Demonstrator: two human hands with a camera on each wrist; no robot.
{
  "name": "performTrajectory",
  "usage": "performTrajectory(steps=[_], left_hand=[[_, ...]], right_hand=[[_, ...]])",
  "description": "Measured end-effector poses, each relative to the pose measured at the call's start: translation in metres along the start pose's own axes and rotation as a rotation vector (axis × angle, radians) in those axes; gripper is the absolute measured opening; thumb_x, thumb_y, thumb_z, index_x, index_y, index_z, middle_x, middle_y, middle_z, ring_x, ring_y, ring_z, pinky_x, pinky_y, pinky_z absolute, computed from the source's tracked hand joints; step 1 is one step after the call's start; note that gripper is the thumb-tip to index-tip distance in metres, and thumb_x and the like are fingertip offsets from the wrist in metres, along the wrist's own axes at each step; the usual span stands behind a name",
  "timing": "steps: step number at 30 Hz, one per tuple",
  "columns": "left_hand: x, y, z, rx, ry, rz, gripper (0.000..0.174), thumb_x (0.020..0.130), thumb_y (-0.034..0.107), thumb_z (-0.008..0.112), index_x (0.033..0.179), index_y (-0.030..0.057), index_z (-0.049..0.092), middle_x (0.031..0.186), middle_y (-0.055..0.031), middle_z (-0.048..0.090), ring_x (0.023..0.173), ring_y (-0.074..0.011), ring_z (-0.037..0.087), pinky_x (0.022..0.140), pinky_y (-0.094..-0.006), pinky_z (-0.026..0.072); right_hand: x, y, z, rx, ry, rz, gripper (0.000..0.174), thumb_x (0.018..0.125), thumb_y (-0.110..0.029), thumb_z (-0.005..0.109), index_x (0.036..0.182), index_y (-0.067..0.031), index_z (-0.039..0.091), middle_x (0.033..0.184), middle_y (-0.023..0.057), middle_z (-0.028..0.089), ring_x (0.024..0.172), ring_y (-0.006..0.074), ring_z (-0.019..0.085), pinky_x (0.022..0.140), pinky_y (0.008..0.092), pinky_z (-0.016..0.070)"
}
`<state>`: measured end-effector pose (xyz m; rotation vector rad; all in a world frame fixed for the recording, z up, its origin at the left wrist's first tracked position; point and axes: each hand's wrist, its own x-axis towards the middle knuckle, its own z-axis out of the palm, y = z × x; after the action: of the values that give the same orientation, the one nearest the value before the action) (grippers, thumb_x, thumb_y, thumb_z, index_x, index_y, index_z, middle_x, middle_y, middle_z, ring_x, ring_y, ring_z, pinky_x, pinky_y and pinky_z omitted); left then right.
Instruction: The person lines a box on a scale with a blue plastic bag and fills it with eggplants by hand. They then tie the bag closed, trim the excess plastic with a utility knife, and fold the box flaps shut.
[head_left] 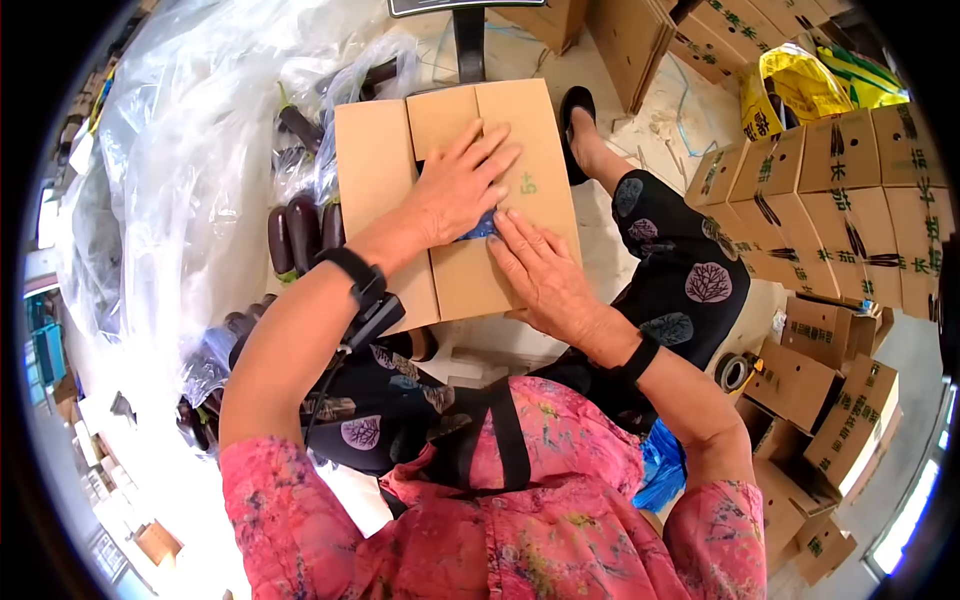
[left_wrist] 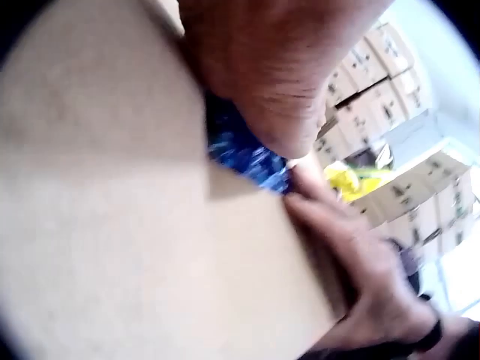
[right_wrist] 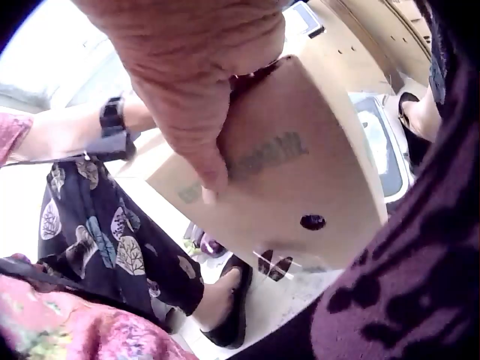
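Observation:
A cardboard box (head_left: 378, 200) stands between the person's legs, its top flaps folded inward and a green "5+" printed on one. Blue plastic (head_left: 482, 228) shows through the gap in the middle of the flaps. Across that gap lies the left hand (head_left: 455, 190), its fingers extended over the far flap. Beside it the right hand (head_left: 545, 275) presses on the near right part of the top with straight fingers. In the right wrist view, that hand's thumb (right_wrist: 206, 161) reaches down the printed side wall of the box. The left wrist view shows the blue plastic (left_wrist: 244, 150) under the left palm.
Dark eggplants (head_left: 302, 232) and clear plastic sheeting (head_left: 190, 180) lie to the left. A black post (head_left: 468, 45) rises behind the box. On the right are stacked printed cartons (head_left: 840, 200), a yellow bag (head_left: 790, 85), a tape roll (head_left: 733, 373) and loose open cartons (head_left: 795, 385).

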<state>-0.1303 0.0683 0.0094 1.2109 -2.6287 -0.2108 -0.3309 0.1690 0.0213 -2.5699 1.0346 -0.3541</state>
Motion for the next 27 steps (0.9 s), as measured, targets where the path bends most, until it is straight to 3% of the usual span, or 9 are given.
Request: performTrajectory(steps=[2,5,8,9,10,12,18,24,27], left_hand=[[-0.007,0.005,0.01,0.069,-0.007,-0.044,0.056,0.097,0.032,0.053,0.147,0.0146,0.036,0.158,-0.0078,0.028,0.144,-0.0328,0.028,0.106,-0.0492,0.0331],[-0.01,-0.003,0.018,0.097,0.045,-0.018,0.057,0.097,0.035,0.051,0.148,0.0157,0.036,0.158,-0.0067,0.028,0.143,-0.0327,0.029,0.105,-0.05,0.0332],[-0.008,0.0,0.016,0.153,0.006,-0.02,0.059,0.096,0.036,0.052,0.149,0.0165,0.035,0.159,-0.0063,0.026,0.144,-0.0328,0.028,0.106,-0.0501,0.0331],[-0.006,-0.001,0.016,0.186,-0.019,-0.029,0.059,0.097,0.037,0.051,0.15,0.0187,0.034,0.159,-0.0049,0.026,0.145,-0.0315,0.026,0.106,-0.0501,0.0328],[-0.006,0.0,0.016,0.159,-0.02,-0.034,0.059,0.097,0.037,0.051,0.15,0.0194,0.034,0.159,-0.0043,0.026,0.145,-0.031,0.026,0.106,-0.0503,0.033],[-0.007,-0.001,0.015,0.118,-0.02,-0.058,0.059,0.097,0.037,0.051,0.151,0.0208,0.033,0.159,-0.0031,0.026,0.146,-0.03,0.025,0.106,-0.0506,0.0335],[-0.007,-0.005,0.013,0.089,-0.017,-0.065,0.057,0.097,0.045,0.048,0.149,0.023,0.036,0.158,-0.0019,0.028,0.145,-0.0282,0.025,0.104,-0.0502,0.033],[-0.007,-0.004,0.014,0.064,0.002,-0.053,0.057,0.096,0.039,0.051,0.149,0.0225,0.036,0.158,-0.0027,0.029,0.145,-0.0301,0.026,0.103,-0.0512,0.0352],[-0.005,0.0,0.007,0.07,-0.021,-0.065,0.058,0.096,0.037,0.051,0.15,0.0224,0.035,0.158,-0.0029,0.029,0.145,-0.0308,0.026,0.104,-0.0529,0.0356]], right_hand=[[-0.005,-0.007,-0.013,0.139,0.029,0.013,0.071,0.069,-0.02,0.081,0.13,0.0009,0.051,0.137,0.0243,0.05,0.126,0.0366,0.05,0.102,0.0443,0.0413],[-0.05,-0.031,-0.024,0.563,0.23,0.467,0.044,0.079,-0.016,0.074,0.117,0.0004,0.061,0.117,0.0221,0.063,0.107,0.0317,0.064,0.087,0.0397,0.0506],[-0.094,-0.022,0.02,0.964,0.091,0.943,0.03,0.085,-0.013,0.066,0.111,0.0027,0.065,0.099,0.019,0.069,0.09,0.0269,0.068,0.076,0.0351,0.0537],[-0.108,-0.014,0.04,1.139,-0.085,1.005,0.037,0.091,-0.016,0.06,0.125,-0.0001,0.057,0.123,0.0103,0.061,0.104,0.0196,0.062,0.076,0.0326,0.0525],[-0.099,-0.018,0.05,1.394,-0.13,1.214,0.044,0.09,-0.015,0.06,0.131,-0.0009,0.054,0.128,0.0099,0.058,0.109,0.0223,0.061,0.084,0.0363,0.0508],[-0.087,-0.014,0.088,1.522,-0.01,1.331,0.044,0.091,-0.016,0.061,0.132,-0.0017,0.053,0.131,0.0091,0.056,0.113,0.0237,0.059,0.088,0.038,0.0475],[-0.054,0.001,0.145,1.977,-0.048,1.29,0.029,0.091,-0.011,0.063,0.12,-0.0085,0.06,0.114,0.0045,0.066,0.102,0.017,0.063,0.088,0.0359,0.0436],[-0.063,0.007,0.151,1.954,-0.024,1.319,0.016,0.089,-0.012,0.07,0.103,-0.0128,0.063,0.089,-0.002,0.062,0.071,0.0092,0.054,0.055,0.0227,0.0383],[-0.06,-0.005,0.13,1.825,0.015,1.344,0.011,0.088,-0.01,0.07,0.096,-0.0119,0.063,0.08,-0.0025,0.058,0.063,0.0072,0.048,0.048,0.0212,0.0332]])
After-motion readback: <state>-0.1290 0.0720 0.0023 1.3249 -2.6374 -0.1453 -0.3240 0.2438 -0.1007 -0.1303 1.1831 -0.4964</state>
